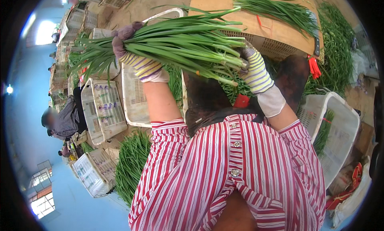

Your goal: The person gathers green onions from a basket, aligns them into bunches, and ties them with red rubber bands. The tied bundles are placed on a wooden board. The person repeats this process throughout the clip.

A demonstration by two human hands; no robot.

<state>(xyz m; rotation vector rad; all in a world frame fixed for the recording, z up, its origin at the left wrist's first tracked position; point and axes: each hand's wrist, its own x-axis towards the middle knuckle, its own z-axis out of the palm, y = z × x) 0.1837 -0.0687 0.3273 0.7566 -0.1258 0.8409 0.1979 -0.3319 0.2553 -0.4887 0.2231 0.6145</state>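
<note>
A large bunch of garlic chives (183,43) is held up crosswise, leaf tips to the left and pale stem ends to the right. My left hand (127,43), in a striped knit glove with a purplish palm, is wrapped around the leafy part. At the stem ends is my right hand (252,63), in a matching glove, its fingers closed about some of the stems; part of its grip is hidden. Beyond, a second pile of chives (276,10) lies on a wooden board (210,3). A black-handled knife (316,46) rests at the board's right end, its blade partly covered by leaves.
Red ties (313,67) hang below the board. A white plastic crate (136,96) stands to the left, another crate (342,135) to the right. Loose chives heap at the right (334,48) and lower left (132,165). Another person (67,118) sits farther left among more crates.
</note>
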